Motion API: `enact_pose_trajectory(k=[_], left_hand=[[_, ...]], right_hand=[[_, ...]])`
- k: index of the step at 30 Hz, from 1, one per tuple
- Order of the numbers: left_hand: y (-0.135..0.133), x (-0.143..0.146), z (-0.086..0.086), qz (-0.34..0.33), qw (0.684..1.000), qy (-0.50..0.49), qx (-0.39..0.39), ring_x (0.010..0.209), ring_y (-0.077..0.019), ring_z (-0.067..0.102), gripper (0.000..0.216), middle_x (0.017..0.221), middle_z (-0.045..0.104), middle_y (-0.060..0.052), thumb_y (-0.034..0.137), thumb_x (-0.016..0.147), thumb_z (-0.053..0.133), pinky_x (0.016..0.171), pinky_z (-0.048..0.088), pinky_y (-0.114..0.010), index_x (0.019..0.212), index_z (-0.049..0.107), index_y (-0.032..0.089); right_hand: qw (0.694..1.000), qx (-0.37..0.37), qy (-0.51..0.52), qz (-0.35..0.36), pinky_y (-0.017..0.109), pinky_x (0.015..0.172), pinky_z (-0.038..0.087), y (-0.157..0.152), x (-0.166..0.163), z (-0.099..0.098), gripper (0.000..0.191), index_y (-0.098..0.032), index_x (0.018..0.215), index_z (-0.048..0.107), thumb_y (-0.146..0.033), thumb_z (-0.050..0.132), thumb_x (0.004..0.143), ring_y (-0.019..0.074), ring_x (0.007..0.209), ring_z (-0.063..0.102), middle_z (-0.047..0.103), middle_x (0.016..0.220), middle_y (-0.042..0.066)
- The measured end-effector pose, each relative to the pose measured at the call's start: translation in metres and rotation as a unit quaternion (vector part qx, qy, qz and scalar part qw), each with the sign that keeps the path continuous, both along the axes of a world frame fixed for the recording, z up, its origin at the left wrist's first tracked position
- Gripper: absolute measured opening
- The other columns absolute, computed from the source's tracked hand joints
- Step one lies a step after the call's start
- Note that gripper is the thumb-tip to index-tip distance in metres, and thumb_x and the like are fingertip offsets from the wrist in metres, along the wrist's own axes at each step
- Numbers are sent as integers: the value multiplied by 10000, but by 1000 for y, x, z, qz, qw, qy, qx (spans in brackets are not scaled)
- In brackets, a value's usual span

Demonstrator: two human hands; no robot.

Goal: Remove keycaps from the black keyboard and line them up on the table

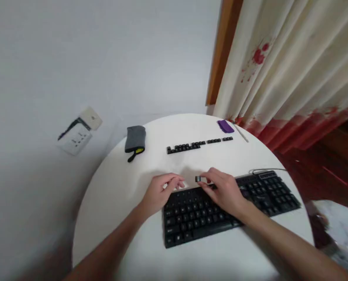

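My right hand pinches a small black keycap between thumb and fingertips, just above the back edge of a black keyboard. Beside the keyboard's back left corner is my left hand, its fingers loosely curved and a little apart, with nothing visible in them. Part of the keyboard's top strip and middle lies hidden under my right hand and forearm. Behind both hands, loose black keycaps stand lined up in rows on the white round table.
A grey pouch with a dark loop lies at the back left. Toward the back right are a folded purple cloth and a thin pale stick. The keyboard cable curves behind it. A wall and curtain border the table.
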State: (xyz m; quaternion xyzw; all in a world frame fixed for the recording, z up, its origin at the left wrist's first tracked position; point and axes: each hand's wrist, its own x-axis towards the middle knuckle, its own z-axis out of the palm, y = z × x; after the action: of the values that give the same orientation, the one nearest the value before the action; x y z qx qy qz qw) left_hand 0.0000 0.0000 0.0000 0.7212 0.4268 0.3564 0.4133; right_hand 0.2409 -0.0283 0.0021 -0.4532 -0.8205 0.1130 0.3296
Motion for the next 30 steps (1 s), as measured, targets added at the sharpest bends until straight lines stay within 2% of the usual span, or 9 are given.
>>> enact_pose_trajectory(k=[3, 6, 11, 15, 20, 30], left_hand=[[-7, -3, 2, 5, 1000, 20, 19, 698, -134, 646, 289, 783, 747, -30, 306, 978, 495, 685, 496, -224, 894, 726, 155], [-9, -4, 3, -4, 999, 37, 29, 689, -134, 639, 286, 778, 748, -27, 296, 974, 498, 668, 482, -224, 876, 729, 159], [-6, -6, 3, -4, 999, 34, 33, 661, -131, 629, 292, 770, 746, -24, 301, 978, 489, 631, 467, -221, 894, 731, 159], [-5, -8, 3, 1, 998, 41, 44, 652, -131, 622, 312, 781, 747, -30, 313, 985, 478, 612, 456, -223, 890, 730, 156], [-5, -8, 5, -13, 997, 40, 59, 731, -150, 670, 298, 779, 746, -34, 289, 977, 491, 682, 477, -234, 857, 727, 151], [-6, -8, 5, -21, 997, 41, 59, 739, -151, 677, 285, 781, 744, -26, 281, 978, 490, 691, 476, -238, 877, 727, 157]], right_hand=[[997, 24, 1, -75, 261, 651, 428, 36, 20, 9, 136, -182, 991, 680, -272, 591, 941, 153, 693, 593, 634, 800, 31], [989, 24, -30, -143, 270, 670, 420, 76, 35, 9, 135, -179, 939, 694, -294, 629, 909, 173, 737, 618, 678, 834, 44], [971, -63, -145, -178, 266, 642, 376, 122, 39, -7, 175, -190, 833, 699, -326, 612, 901, 195, 774, 629, 714, 864, 54], [962, -100, -179, -181, 257, 618, 346, 133, 32, -18, 173, -193, 821, 704, -325, 615, 891, 195, 780, 631, 724, 876, 62], [956, -122, -183, -196, 255, 592, 328, 135, 30, -24, 196, -192, 797, 699, -341, 610, 888, 190, 745, 629, 728, 842, 68], [941, -163, -167, -243, 261, 615, 379, 141, 31, -31, 195, -202, 848, 709, -376, 622, 866, 213, 801, 665, 743, 867, 79]])
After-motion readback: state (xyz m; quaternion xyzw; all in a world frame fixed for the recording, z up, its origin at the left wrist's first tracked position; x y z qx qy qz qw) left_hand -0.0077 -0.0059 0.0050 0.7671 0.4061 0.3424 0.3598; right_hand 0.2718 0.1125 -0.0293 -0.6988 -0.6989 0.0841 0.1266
